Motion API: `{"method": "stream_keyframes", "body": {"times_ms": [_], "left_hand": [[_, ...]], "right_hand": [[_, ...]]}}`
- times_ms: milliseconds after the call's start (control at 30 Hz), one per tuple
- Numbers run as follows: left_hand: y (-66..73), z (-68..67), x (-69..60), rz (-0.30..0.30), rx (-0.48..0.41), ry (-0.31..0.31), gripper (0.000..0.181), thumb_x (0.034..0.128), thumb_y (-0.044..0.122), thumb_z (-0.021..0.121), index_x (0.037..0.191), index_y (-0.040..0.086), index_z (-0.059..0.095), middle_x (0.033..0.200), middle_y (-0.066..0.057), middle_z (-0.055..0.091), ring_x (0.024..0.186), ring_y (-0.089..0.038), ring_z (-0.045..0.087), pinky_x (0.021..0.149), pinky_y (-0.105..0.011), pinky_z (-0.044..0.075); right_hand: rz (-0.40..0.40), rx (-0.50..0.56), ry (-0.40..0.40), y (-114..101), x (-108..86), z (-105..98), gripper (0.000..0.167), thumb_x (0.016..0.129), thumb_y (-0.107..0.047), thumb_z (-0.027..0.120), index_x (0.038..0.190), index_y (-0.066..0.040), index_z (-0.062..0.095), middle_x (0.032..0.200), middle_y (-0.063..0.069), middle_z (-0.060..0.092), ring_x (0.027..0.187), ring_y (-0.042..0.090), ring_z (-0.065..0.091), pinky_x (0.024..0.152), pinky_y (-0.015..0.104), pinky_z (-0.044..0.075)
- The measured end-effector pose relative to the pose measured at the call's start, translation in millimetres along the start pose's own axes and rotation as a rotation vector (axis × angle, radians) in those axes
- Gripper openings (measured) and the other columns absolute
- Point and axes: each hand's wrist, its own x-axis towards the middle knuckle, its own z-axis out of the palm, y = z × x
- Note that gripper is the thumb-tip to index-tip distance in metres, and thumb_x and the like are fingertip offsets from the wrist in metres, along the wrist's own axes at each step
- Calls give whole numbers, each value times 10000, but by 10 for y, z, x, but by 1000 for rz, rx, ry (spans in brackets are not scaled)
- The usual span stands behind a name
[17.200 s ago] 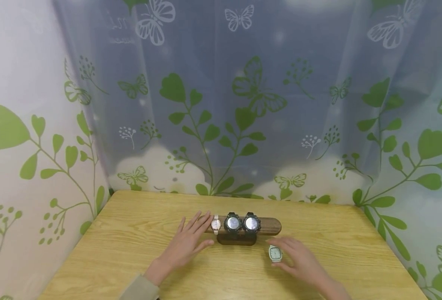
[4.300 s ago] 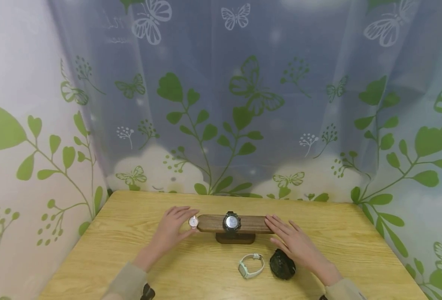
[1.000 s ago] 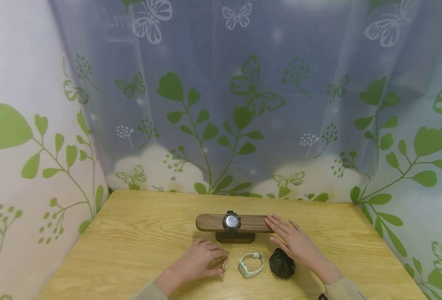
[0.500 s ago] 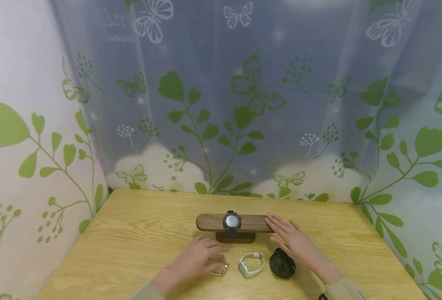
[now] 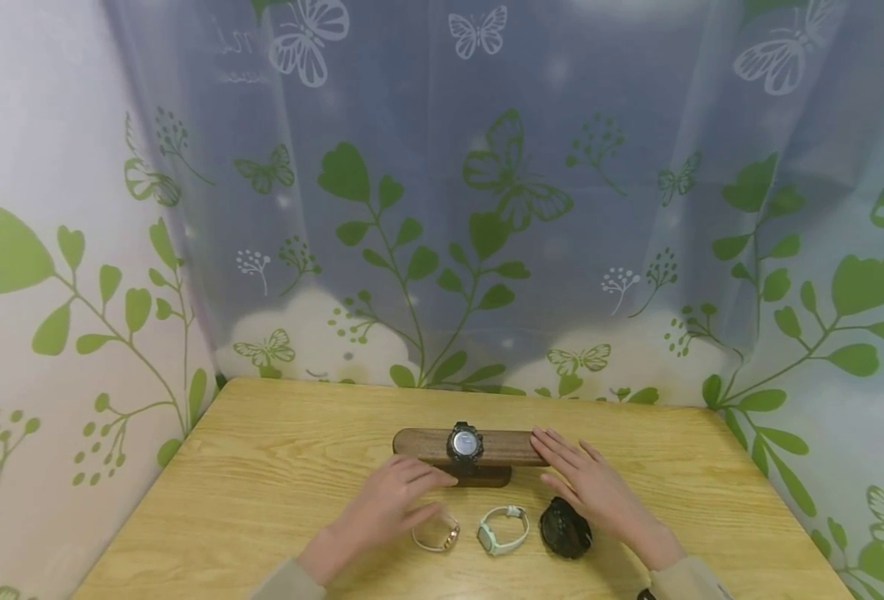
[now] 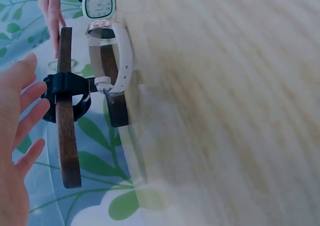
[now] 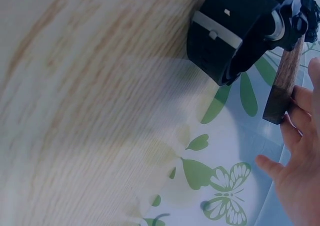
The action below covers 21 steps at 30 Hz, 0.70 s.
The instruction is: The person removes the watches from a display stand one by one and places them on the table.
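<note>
A wooden watch stand (image 5: 423,443) carries one black watch (image 5: 465,442) around its bar. My right hand (image 5: 599,487) rests its fingers on the bar's right end, thumb apart. Relaxed and holding nothing, my left hand (image 5: 385,504) hovers by the stand's lower left side, its fingers apart from the bar in the left wrist view. Just beyond its thumb, a white-strapped watch (image 5: 451,537) with a gold-toned case stands on its side, partly hidden. Right of that is a mint-green watch (image 5: 488,540), then a second black watch (image 5: 565,530) near my right palm.
All of this is on a light wooden table (image 5: 284,450). Behind it hangs a curtain (image 5: 427,250) printed with leaves and butterflies, which also runs along both sides.
My left hand took the white-strapped watch from the stand's left end, set it down beside the mint-green one, released it and moved up toward the stand. My right hand has stayed on the bar.
</note>
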Motion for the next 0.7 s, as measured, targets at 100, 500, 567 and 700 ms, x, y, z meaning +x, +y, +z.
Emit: {"method": "stream_keyframes", "body": {"times_ms": [100, 500, 567, 700], "left_hand": [[-19, -24, 37, 3, 6, 16, 399, 858, 298, 801, 1225, 181, 701, 1164, 57, 728, 1064, -121, 681, 993, -396, 545], [-125, 13, 301, -134, 14, 85, 580, 837, 363, 825, 1336, 130, 644, 1323, -12, 667, 1178, -204, 636, 1082, -489, 478], [-146, 29, 358, -150, 13, 80, 604, 835, 371, 829, 1350, 124, 633, 1339, -18, 658, 1195, -214, 630, 1099, -509, 459], [-174, 63, 453, -172, 22, 36, 663, 845, 436, 801, 1386, 110, 602, 1380, -42, 633, 1243, -235, 608, 1132, -513, 422]], "right_hand": [[1, 1, 3, 4, 4, 11, 619, 992, -238, 653, 1547, -87, 424, 1590, 103, 417, 1449, 309, 404, 1111, 660, 366], [0, 11, 11, 11, -5, 25, 614, 997, -229, 647, 1550, -89, 421, 1596, 91, 410, 1452, 307, 398, 1113, 664, 361], [-4, 7, 17, 11, -6, 28, 613, 994, -226, 650, 1547, -86, 425, 1592, 94, 416, 1448, 307, 404, 1108, 663, 369], [-6, 5, 22, 8, -5, 29, 610, 993, -230, 652, 1542, -82, 433, 1587, 99, 424, 1445, 308, 410, 1104, 662, 374]]}}
